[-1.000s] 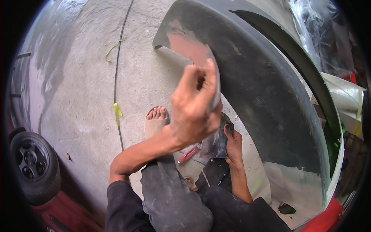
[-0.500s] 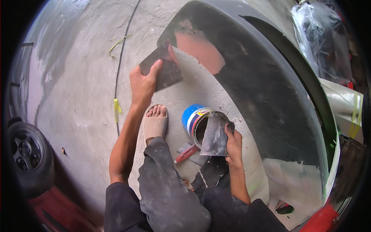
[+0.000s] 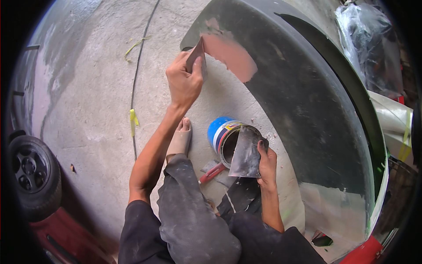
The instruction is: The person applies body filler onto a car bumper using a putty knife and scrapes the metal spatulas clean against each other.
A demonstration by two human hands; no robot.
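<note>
My left hand [image 3: 187,81] is closed on a thin, dark flat filler spreader [image 3: 198,59], now seen nearly edge-on and bent. Its tip meets the left end of a pink filler patch [image 3: 233,59] on a dark grey car bumper [image 3: 303,105]. My right hand [image 3: 267,165] grips a second flat spreader plate [image 3: 244,155], grey and smeared, thumb on its face. That plate overlaps the mouth of a blue and white can [image 3: 218,131], which leans on the floor. Whether the plate touches the rim, I cannot tell.
A red-handled tool [image 3: 212,173] lies beside the can, near my sandalled foot [image 3: 180,140]. A black cable [image 3: 133,94] with yellow ties crosses the concrete floor. At left stands a wheel [image 3: 33,171]; clear plastic wrap [image 3: 367,44] is at far right.
My left hand has moved right and slightly up, turning the spreader from face-on to edge-on, with its tip now at the pink patch. My right hand, plate and can look nearly unchanged.
</note>
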